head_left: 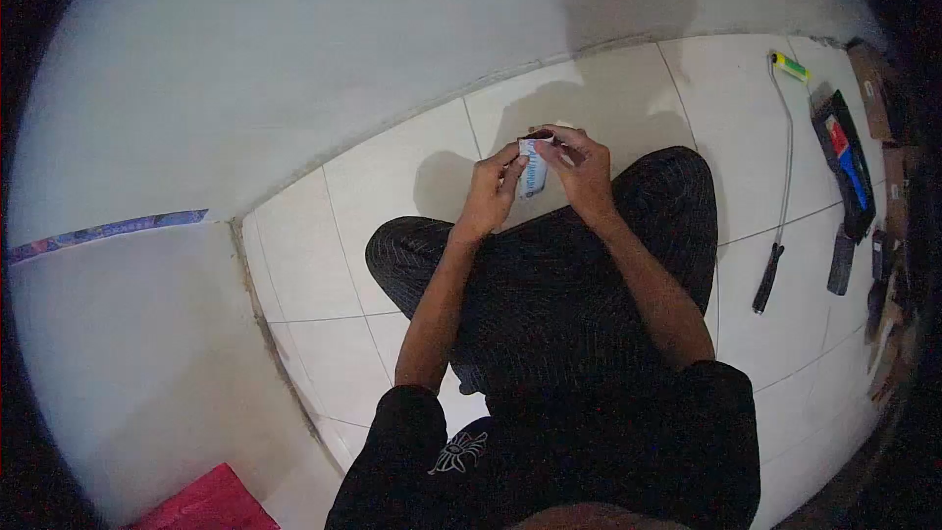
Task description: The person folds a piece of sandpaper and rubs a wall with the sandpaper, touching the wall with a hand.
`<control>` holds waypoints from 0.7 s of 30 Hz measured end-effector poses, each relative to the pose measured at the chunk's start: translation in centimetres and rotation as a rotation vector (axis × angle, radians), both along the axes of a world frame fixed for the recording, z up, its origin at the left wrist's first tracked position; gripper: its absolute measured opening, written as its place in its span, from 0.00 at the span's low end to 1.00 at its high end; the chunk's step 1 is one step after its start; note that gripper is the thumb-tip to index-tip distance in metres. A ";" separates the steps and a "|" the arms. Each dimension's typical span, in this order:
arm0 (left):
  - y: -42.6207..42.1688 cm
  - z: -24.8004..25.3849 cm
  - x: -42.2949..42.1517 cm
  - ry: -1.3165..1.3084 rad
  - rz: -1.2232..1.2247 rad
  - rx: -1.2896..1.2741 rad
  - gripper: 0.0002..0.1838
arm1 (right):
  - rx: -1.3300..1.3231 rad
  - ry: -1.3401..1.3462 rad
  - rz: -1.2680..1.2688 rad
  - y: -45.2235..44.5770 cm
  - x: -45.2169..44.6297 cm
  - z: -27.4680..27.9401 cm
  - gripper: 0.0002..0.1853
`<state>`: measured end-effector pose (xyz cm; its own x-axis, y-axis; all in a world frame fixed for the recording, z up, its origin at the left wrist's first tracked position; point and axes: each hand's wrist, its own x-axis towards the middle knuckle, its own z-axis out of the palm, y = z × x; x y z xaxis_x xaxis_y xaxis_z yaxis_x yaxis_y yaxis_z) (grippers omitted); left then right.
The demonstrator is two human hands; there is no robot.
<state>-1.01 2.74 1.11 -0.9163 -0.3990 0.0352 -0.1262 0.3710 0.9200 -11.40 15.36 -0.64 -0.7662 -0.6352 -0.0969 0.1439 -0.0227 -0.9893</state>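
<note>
A small white packet with blue lettering (pixel 532 175) is held up above the crossed legs, its printed side facing the camera. My left hand (pixel 493 186) grips the packet's left edge near the top, thumb in front. On the other side, my right hand (pixel 581 169) has its fingers closed at the packet's upper right. Something dark brown shows at the top of the packet between the hands; I cannot make out what it is.
A paint roller with a long handle (pixel 788 137) lies on the tiled floor at right, beside a black tray (pixel 827 125) with a red and blue item. Cardboard pieces line the far right. Walls stand ahead and left; a red object (pixel 211 503) is at lower left.
</note>
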 end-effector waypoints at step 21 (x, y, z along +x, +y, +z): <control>0.0 1.4 0.0 -0.147 -0.013 0.015 0.14 | -0.057 0.080 -0.042 -0.2 0.0 -0.6 0.10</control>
<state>-0.98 2.72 2.54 -0.9162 -0.3866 -0.1059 -0.2554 0.3595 0.8975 -11.37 15.19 -1.28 -0.7961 -0.6052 0.0017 0.0617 -0.0841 -0.9945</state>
